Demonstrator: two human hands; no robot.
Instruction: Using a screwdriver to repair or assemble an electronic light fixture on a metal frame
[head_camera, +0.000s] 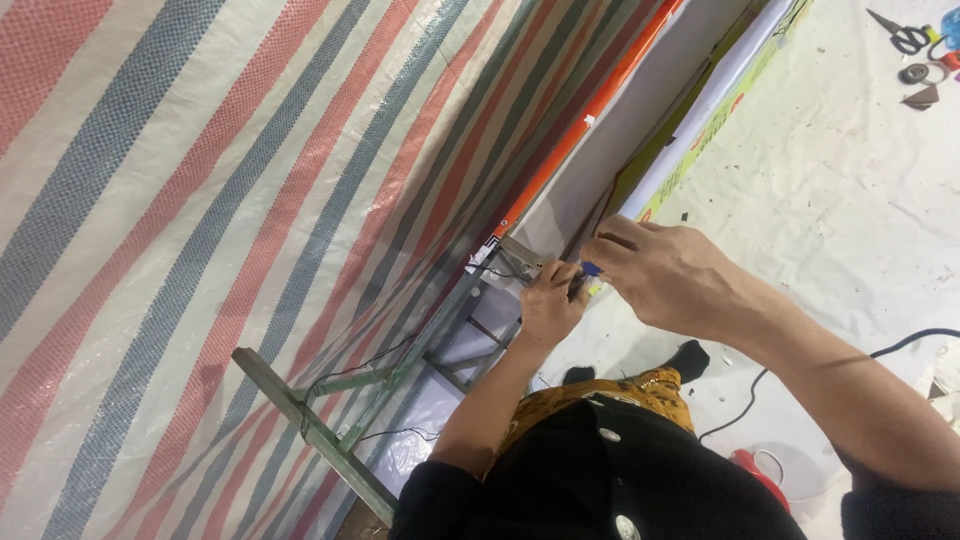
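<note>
My left hand (550, 300) is closed around thin dark wires by a small metal bracket (522, 255) at the corner of a long signboard panel (620, 130) with an orange edge. My right hand (660, 270) pinches a small blue piece (591, 268) next to the left hand, fingers curled on it. Both hands nearly touch. What exactly sits between the fingers is partly hidden.
A red, blue and white striped tarp (200, 200) fills the left. A grey-green metal frame (320, 435) runs below the panel, with thin black wires along it. Scissors (905, 35) and tape rolls (915, 72) lie at top right. A black cable (900, 345) crosses the floor.
</note>
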